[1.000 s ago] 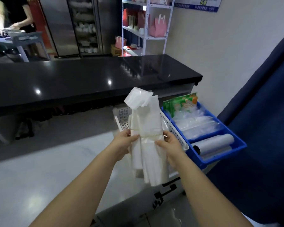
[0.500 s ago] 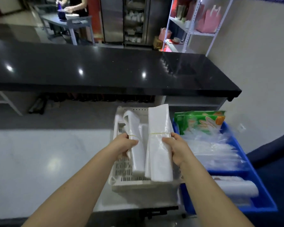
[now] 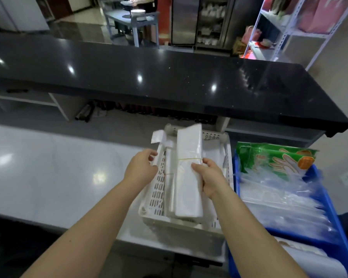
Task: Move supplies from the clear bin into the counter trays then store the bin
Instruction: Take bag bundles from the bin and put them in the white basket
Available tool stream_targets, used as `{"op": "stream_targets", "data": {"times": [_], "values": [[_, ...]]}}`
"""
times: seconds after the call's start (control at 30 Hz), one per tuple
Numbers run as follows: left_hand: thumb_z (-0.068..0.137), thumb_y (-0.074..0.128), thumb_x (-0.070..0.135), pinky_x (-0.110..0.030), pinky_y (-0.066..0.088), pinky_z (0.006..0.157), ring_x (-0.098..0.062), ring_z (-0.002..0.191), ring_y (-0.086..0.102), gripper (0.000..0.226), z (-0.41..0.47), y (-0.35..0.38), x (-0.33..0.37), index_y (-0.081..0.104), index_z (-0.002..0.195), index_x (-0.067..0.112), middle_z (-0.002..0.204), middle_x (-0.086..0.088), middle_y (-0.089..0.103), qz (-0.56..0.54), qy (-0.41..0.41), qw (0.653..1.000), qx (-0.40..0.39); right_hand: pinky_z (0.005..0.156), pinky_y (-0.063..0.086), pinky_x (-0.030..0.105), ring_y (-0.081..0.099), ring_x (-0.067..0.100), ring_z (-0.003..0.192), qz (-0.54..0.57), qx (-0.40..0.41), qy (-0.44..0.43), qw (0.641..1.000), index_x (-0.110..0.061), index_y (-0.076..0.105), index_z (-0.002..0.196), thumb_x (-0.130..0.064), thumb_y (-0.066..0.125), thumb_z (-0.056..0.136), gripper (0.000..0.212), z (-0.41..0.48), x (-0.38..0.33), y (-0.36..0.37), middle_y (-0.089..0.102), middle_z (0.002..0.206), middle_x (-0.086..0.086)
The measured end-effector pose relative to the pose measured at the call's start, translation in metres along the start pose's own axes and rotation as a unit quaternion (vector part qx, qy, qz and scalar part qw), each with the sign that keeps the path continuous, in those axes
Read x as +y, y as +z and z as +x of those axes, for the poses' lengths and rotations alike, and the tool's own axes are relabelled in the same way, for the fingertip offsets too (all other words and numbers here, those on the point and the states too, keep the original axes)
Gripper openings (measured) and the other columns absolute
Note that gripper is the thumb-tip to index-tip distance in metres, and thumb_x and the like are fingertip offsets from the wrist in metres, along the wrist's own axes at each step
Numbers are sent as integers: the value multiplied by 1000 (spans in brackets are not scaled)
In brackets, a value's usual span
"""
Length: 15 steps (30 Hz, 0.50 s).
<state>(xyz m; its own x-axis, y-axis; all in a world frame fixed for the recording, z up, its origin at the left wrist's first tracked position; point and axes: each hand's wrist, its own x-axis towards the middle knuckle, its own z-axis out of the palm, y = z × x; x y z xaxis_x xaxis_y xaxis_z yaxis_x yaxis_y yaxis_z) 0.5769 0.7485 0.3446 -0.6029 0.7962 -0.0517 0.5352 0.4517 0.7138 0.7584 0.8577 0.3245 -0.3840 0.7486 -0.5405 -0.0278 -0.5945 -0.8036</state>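
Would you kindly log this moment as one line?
right hand: grips bag bundle | left hand: at white basket wall | bundle: over basket

A white slotted tray (image 3: 156,189) sits on the pale desk (image 3: 48,173), with a blue tray (image 3: 329,213) just beside it on the right. The right hand (image 3: 208,177) grips a banded bundle of white plastic bags (image 3: 188,177) lying lengthwise in the white tray, fingers (image 3: 197,169) curled over its edge near the yellow rubber band (image 3: 189,159). The left hand (image 3: 141,167) is at the tray's left wall, beside a thinner bundle (image 3: 169,187); whether it grips that bundle is unclear. The blue tray holds clear bags (image 3: 279,199) and a green glove packet (image 3: 273,159). A glossy black counter (image 3: 149,77) runs behind
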Motion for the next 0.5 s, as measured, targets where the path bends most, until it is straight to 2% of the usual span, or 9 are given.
{"op": "stream_targets", "data": {"times": [0.03,0.1,0.17,0.2,0.27,0.33,0.37,0.43,0.5], "values": [[76,61,8,-30,49,77,-15,89,57,40,2,-3,-3,60,113,23,103,4,59,2,6,1000,4,58,56,35,69,25,76,-4,-1,3,1000,-13,52,120,-5,66,85,38,4,3,9,70,95,11],[78,60,9,-30,48,79,-15,91,56,40,5,-8,-10,59,115,24,105,5,57,13,19,1000,10,72,57,40,68,29,84,-31,5,4,1000,-10,51,121,-5,64,87,37,10,12,25,68,101,15],[79,60,10,-31,48,80,-13,92,55,40,8,-10,-16,58,116,25,105,7,55,20,31,999,10,82,53,40,65,31,95,-156,38,-29,987,-9,52,120,-12,65,87,35,14,22,34,64,111,16],[79,60,11,-31,48,80,-13,92,55,40,10,-10,-19,58,116,26,106,7,55,20,34,999,7,81,52,37,63,29,94,-244,56,-62,966,-9,52,117,-18,67,86,36,15,26,36,63,111,13],[80,59,12,-30,48,79,-13,92,55,40,15,-10,-26,57,117,26,106,8,54,23,37,999,1,74,48,33,58,23,91,-411,91,-135,897,-14,51,114,-31,69,82,41,12,31,35,60,105,3],[82,58,14,-30,47,78,-13,92,54,38,24,-8,-33,57,117,26,106,8,54,25,37,999,-4,77,50,36,55,22,98,-490,126,-181,843,-20,47,120,-38,70,79,51,12,35,29,52,111,0],[83,58,16,-30,47,78,-13,93,55,36,30,-6,-35,57,117,25,107,7,55,24,38,999,-7,79,51,38,55,22,102,-488,134,-175,845,-22,44,125,-38,71,79,55,12,35,27,49,118,1],[85,58,18,-31,47,78,-14,92,56,31,47,-1,-35,58,116,24,108,4,59,5,41,999,-17,80,50,36,56,21,100,-453,124,-140,872,-22,42,128,-37,69,82,56,14,36,26,47,124,3],[87,59,19,-29,46,79,-15,93,57,28,68,6,-30,59,116,21,111,1,62,-33,31,999,-29,75,47,32,55,19,96,-486,108,-145,855,-21,43,128,-35,67,84,52,14,37,29,47,126,3]]}}
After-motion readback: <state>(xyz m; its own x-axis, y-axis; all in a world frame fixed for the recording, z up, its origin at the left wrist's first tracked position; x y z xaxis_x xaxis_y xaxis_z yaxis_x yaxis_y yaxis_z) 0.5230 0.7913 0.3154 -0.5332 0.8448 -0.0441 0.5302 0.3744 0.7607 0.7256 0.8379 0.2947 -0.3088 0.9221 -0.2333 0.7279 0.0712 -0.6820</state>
